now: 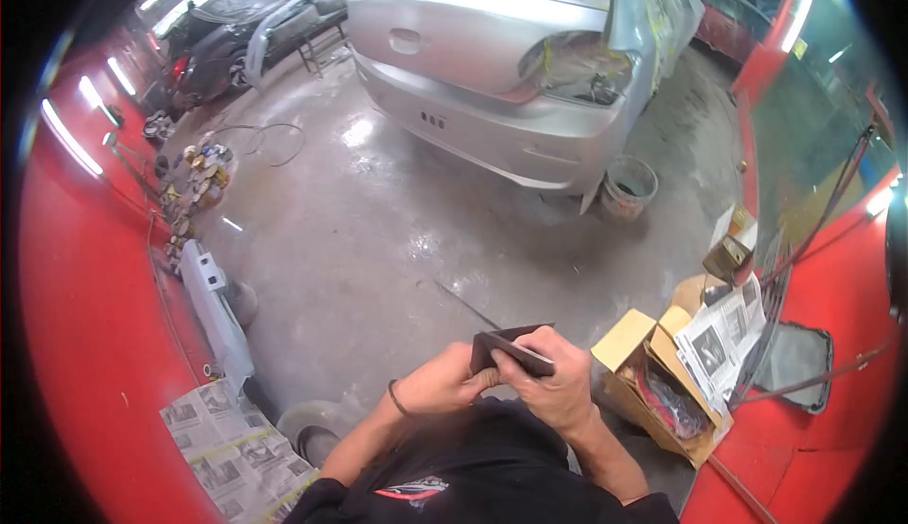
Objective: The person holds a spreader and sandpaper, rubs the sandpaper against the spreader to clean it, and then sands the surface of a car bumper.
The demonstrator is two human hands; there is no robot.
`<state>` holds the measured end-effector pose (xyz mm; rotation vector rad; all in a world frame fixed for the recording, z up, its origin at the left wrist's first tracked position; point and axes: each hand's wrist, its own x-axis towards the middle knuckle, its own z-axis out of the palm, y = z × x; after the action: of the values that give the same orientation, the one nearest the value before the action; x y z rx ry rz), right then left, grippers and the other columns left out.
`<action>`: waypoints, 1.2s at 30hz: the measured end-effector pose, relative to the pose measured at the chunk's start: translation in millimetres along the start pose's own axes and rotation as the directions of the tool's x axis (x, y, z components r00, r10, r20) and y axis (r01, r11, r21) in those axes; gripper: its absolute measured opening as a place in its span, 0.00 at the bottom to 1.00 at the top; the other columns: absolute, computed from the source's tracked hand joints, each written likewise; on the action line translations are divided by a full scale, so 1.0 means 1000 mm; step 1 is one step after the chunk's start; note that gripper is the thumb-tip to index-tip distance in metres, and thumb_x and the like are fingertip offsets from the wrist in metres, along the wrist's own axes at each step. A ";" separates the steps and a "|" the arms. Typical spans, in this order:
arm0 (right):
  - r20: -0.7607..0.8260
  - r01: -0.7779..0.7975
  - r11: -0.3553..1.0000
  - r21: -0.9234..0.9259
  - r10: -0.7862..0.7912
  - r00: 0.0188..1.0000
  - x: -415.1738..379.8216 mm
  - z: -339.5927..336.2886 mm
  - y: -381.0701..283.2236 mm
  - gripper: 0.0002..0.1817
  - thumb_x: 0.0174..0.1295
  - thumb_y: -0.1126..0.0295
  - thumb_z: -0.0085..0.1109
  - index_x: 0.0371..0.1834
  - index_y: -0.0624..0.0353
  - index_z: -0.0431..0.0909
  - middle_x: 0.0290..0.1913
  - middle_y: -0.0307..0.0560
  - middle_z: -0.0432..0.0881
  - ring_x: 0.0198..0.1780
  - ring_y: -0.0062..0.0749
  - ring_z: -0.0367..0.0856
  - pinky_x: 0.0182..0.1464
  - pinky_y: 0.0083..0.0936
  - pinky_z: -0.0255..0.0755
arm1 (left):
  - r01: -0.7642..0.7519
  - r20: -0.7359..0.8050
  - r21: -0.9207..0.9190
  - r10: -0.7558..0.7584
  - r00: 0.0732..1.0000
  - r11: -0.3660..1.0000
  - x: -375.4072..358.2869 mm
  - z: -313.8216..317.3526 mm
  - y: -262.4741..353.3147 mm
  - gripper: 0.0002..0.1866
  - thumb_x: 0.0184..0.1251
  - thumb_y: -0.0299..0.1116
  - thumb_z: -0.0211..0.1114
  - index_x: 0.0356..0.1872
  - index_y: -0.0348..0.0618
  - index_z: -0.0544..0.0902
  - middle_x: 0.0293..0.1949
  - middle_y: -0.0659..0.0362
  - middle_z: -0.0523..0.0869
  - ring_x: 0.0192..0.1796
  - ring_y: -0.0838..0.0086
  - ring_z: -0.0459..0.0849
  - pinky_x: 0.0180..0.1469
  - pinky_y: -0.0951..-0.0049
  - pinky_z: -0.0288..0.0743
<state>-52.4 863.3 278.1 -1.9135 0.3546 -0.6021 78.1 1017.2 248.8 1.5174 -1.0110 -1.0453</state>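
Close in front of my chest, both hands grip a dark sheet of sandpaper (pixel 526 346), bent so that two flaps show. My left hand (pixel 459 377) has its fingers closed on the sheet's left side, with the thumb at its lower edge. On the right side, my right hand (pixel 553 377) pinches the flap between thumb and fingers. Part of the sheet is hidden behind the fingers. Beyond the hands stands a silver car body (pixel 473 79), its rear towards me and one tail-light opening covered with plastic and tape.
A bucket (pixel 629 188) stands under the car's rear corner. To my right sit an open cardboard box (pixel 662 392) and newspaper (pixel 724 335). At left lie a silver body panel (pixel 213 306), newspaper sheets (pixel 232 448) and a pile of cans (pixel 199 179) along the red wall (pixel 85 269).
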 end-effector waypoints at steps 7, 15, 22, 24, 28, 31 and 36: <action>-0.023 -0.249 0.818 0.518 0.304 0.952 0.031 -0.050 0.035 0.15 0.69 0.64 0.79 0.50 0.56 0.82 0.39 0.36 0.88 0.38 0.28 0.88 0.43 0.28 0.83 | -0.205 -0.406 -0.358 0.046 0.913 0.911 0.013 0.025 -0.007 0.20 0.89 0.38 0.61 0.68 0.32 0.80 0.55 0.53 0.91 0.57 0.68 0.90 0.61 0.62 0.86; 0.664 -0.712 -0.096 0.695 0.465 0.586 0.004 -0.056 0.125 0.16 0.76 0.50 0.69 0.49 0.49 0.81 0.33 0.35 0.81 0.27 0.22 0.78 0.31 0.27 0.74 | -0.257 -0.745 -0.112 0.090 0.661 0.960 0.051 0.046 0.032 0.10 0.79 0.26 0.73 0.56 0.36 0.90 0.51 0.60 0.94 0.52 0.77 0.88 0.57 0.72 0.83; 0.038 -0.281 0.305 0.910 0.613 0.789 0.030 -0.110 0.140 0.27 0.70 0.62 0.79 0.65 0.60 0.78 0.51 0.43 0.87 0.53 0.34 0.87 0.59 0.35 0.82 | -0.003 -0.487 0.087 0.045 0.872 0.996 0.065 0.056 0.031 0.14 0.83 0.28 0.67 0.61 0.29 0.85 0.47 0.56 0.93 0.47 0.77 0.84 0.56 0.72 0.81; -0.073 -0.230 0.480 0.846 0.532 0.843 0.032 -0.106 0.135 0.26 0.69 0.65 0.79 0.65 0.62 0.79 0.52 0.44 0.87 0.54 0.32 0.86 0.60 0.33 0.81 | -0.060 -0.491 0.033 0.068 0.869 0.998 0.067 0.061 0.031 0.15 0.84 0.28 0.66 0.64 0.30 0.84 0.50 0.55 0.92 0.50 0.77 0.85 0.57 0.71 0.81; -0.213 -0.194 0.773 0.604 0.391 0.895 0.029 -0.080 0.110 0.26 0.70 0.67 0.78 0.66 0.65 0.79 0.56 0.45 0.87 0.56 0.30 0.84 0.63 0.30 0.78 | -0.119 -0.436 0.098 0.150 0.887 0.988 0.070 0.069 0.041 0.21 0.84 0.27 0.65 0.73 0.35 0.79 0.51 0.51 0.92 0.50 0.72 0.88 0.58 0.69 0.82; -0.155 -0.179 0.840 0.513 0.296 0.943 0.022 -0.060 0.090 0.20 0.67 0.69 0.80 0.56 0.64 0.82 0.49 0.43 0.88 0.50 0.27 0.84 0.57 0.29 0.79 | -0.141 -0.293 0.189 0.193 0.937 0.972 0.066 0.061 0.041 0.27 0.82 0.27 0.67 0.78 0.41 0.74 0.49 0.44 0.90 0.46 0.62 0.90 0.55 0.66 0.82; -0.026 -0.099 0.904 0.416 0.121 0.992 0.015 -0.034 0.056 0.18 0.62 0.68 0.83 0.47 0.61 0.81 0.42 0.39 0.86 0.44 0.22 0.83 0.50 0.27 0.79 | -0.243 -0.007 -0.049 0.243 0.970 0.969 0.040 0.025 0.031 0.36 0.80 0.46 0.72 0.79 0.36 0.72 0.61 0.49 0.88 0.59 0.65 0.86 0.64 0.61 0.79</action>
<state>-57.1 807.2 241.9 -1.4616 0.3345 -0.5983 62.5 967.8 270.6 1.3150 -1.1307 -0.8890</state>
